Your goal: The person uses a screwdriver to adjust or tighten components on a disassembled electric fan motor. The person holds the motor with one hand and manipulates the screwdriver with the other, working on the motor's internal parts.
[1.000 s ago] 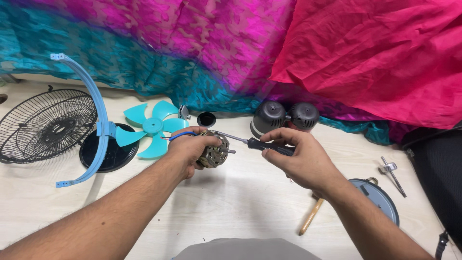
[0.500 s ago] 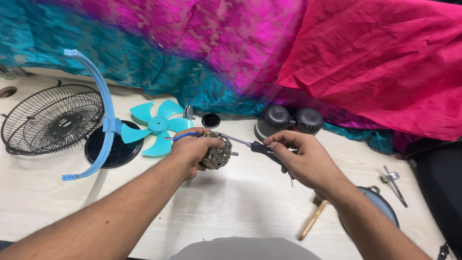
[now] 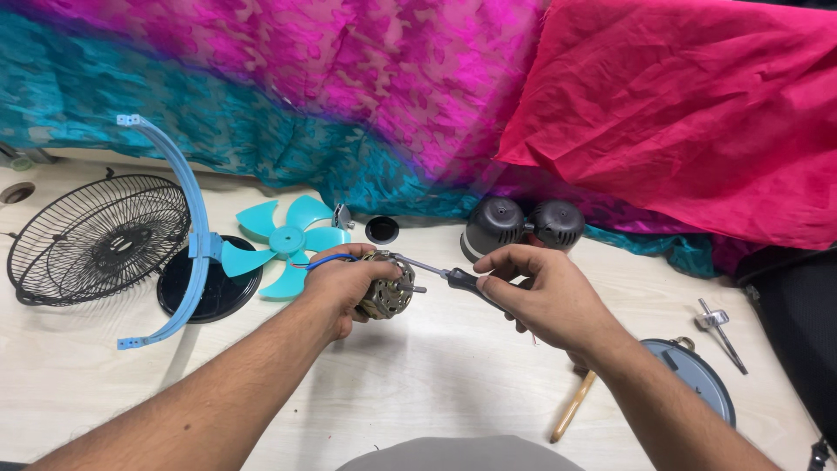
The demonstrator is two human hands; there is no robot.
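A small motor [image 3: 385,286] is gripped in the left hand [image 3: 346,283] at table centre. A screwdriver [image 3: 453,277] is pinched by the right hand [image 3: 545,296] at three o'clock, its tip on the motor.

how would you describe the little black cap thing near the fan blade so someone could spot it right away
Start at the crumpled teal and magenta cloth draped along the back of the pale wooden table. Just in front of its lower edge, between the turquoise five-bladed plastic fan blade and the two dark grey domed motor housings, sits the small black round cap. It is the smallest of them, an open shallow ring.
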